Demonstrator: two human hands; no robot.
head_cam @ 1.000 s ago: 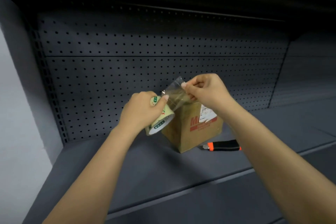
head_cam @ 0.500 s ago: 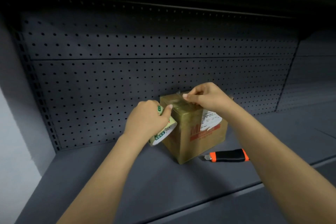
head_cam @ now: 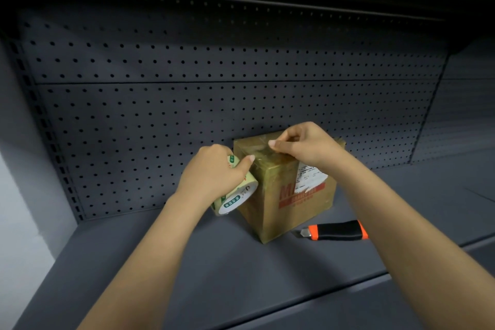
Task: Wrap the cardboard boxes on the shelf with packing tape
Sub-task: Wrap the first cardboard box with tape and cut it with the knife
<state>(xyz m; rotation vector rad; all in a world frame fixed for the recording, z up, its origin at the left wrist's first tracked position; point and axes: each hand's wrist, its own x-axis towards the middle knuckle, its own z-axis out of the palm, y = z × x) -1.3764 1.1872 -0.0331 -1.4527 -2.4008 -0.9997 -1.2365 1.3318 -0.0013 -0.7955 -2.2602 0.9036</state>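
Left grip [head_cam: 214, 171] clamped round tape roll [head_cam: 235, 198], at 9 o'clock of the cardboard box [head_cam: 289, 211]; right grip [head_cam: 305, 144] pinches the tape end [head_cam: 261, 150] onto the box top. Box sits mid shelf [head_cam: 187, 262], sides look already glossy with tape. Judged: this strip not yet pressed down or cut, knife [head_cam: 337, 230] lies at box's 4 o'clock.

I see two bare forearms reaching forward from the bottom of the view and drawing close together near the middle. My left forearm [head_cam: 150, 257] comes in from the lower left. The left hand [head_cam: 211, 171] shows its back, fingers curled over a roll of tape [head_cam: 235, 195], thumb stretched to the right with its tip at the upper corner of a box [head_cam: 294, 211]. My right forearm [head_cam: 401, 222] comes in from the lower right. The right hand [head_cam: 302, 144] sits on top of the box, knuckles raised, fingers curled, pinching a strip of tape [head_cam: 257, 154] against it. The hands are near each other, not touching.
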